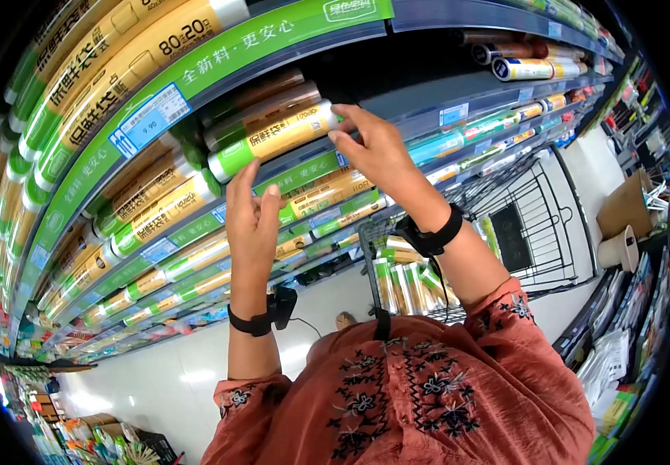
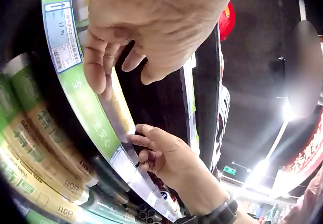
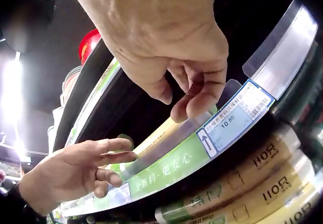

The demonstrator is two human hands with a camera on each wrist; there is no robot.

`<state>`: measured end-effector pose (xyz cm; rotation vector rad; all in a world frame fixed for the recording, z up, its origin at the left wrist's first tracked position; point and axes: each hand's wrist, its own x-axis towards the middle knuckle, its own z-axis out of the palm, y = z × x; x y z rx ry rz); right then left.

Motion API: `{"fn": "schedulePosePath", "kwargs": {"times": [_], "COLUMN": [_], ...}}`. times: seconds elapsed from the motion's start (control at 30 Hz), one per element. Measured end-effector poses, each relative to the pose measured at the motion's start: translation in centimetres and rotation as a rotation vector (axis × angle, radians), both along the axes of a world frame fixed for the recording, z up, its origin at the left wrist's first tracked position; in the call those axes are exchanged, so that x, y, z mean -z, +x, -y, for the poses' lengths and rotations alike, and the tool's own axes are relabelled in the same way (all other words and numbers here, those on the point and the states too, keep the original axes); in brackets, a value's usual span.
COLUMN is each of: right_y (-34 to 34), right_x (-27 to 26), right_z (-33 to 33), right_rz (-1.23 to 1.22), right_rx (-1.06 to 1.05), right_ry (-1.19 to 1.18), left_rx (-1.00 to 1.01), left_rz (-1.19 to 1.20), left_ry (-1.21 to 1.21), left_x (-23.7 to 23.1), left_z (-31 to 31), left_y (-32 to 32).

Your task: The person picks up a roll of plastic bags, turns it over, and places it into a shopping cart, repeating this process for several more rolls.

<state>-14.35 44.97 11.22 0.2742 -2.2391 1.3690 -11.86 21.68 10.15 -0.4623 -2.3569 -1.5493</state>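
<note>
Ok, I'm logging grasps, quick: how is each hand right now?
Left hand: open, fingers beside the green end of the yellow-green bag roll.
Right hand: open, fingertips at its other end; contact unclear.

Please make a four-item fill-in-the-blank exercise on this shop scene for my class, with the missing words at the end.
1. The end of the roll nearest the left hand is coloured ____.
2. In the right wrist view, the large price label nearest the right hand shows the price ____.
3. Both wrist straps are coloured ____.
4. The shopping cart, with more rolls in it, stands to the person's ____.

Missing words: green; 10.80; black; right.
</note>
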Motion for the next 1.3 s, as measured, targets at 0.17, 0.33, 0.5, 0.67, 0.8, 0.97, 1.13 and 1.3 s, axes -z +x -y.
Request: {"fn": "schedulePosePath", "kwargs": {"times": [0.17,0.33,0.5,0.67,0.8,0.97,1.13,1.3], "right_y": [0.3,3.9,8.6,14.0,17.6,20.9,21.8,20.9], "right_x": [0.6,2.4,7.4,13.6,17.6,22.5,28.6,36.2], "right_z": [-0.6,-2.7,-8.0,-14.0,-17.2,-19.3,-20.0,-20.2], "right_rz": [-0.005,0.144,0.250,0.399,0.534,0.758,0.978,0.950], "right_rx": [-0.077,-0.031,0.094,0.307,0.416,0.446,0.365,0.183], "right_ry": [-0.065,-0.298,-0.451,-0.527,-0.590,-0.552,-0.472,-0.180], "left_rx": [-0.021,0.066,0.276,0.416,0.545,0.646,0.605,0.507], "left_rz": [0.121,0.129,0.351,0.625,0.748,0.797,0.938,1.044], "left_ry": [0.071,0.064,-0.020,-0.152,-0.262,-0.352,-0.332,-0.352], "left_x": [-2.2,-0.3,5.0,9.0,11.2,13.4,15.8,16.4], "left_z": [-1.1,-2.0,-3.4,-5.6,-7.7,-10.3,-11.4,-12.4], "left_y": [0.0,2.1,5.7,8.2,8.7,9.2,10.2,11.6]}}
